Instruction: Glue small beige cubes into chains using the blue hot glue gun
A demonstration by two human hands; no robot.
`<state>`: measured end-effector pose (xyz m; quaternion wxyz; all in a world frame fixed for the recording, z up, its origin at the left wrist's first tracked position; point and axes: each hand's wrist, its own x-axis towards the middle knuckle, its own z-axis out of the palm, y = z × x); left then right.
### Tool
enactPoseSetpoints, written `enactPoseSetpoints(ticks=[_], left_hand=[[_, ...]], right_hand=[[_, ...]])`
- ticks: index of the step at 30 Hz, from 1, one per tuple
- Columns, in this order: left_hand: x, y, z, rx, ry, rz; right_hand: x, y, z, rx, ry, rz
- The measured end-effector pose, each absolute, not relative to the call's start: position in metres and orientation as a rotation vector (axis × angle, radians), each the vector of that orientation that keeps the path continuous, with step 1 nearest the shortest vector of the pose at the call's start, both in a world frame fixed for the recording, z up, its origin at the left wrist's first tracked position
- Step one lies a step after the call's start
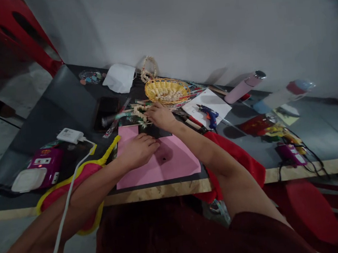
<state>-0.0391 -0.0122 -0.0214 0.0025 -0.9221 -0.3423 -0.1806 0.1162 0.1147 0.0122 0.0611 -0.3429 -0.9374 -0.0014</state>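
My left hand [141, 150] lies palm down with its fingers stretched out on a sheet of pink paper [158, 174]. Farther back, my right hand [161, 116] reaches to a curved strand of small beige pieces [139, 111]. Its fingertips are bent down at the strand's right end, and their undersides are hidden. Thin sticks and green bits lie around that strand. Just behind the right hand stands a yellow woven basket [151, 89], holding loose beige pieces [169, 95]. A ring of similar beige pieces [149, 69] leans against the wall.
A blue glue gun [209, 114] rests on white paper [192, 107]. Pliers-like handles [192, 121] lie beside my right forearm. A phone [107, 112], a white charger [70, 136] with its cable, and a purple power box [46, 163] are left. A pink flask [244, 87] stands right.
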Motion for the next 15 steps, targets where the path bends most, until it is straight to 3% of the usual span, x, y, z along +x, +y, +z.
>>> enactPoseSetpoints(ticks=[7,15], left_hand=[[-0.040,-0.012,-0.015,-2.942,-1.115,-0.468],[-0.042,-0.008,-0.018,-2.927,-1.227,-0.538]], right_hand=[[0.154,0.111,0.028,-0.980,-2.599,0.121],[0.220,0.056,0.052,-1.316,-2.253,0.260]])
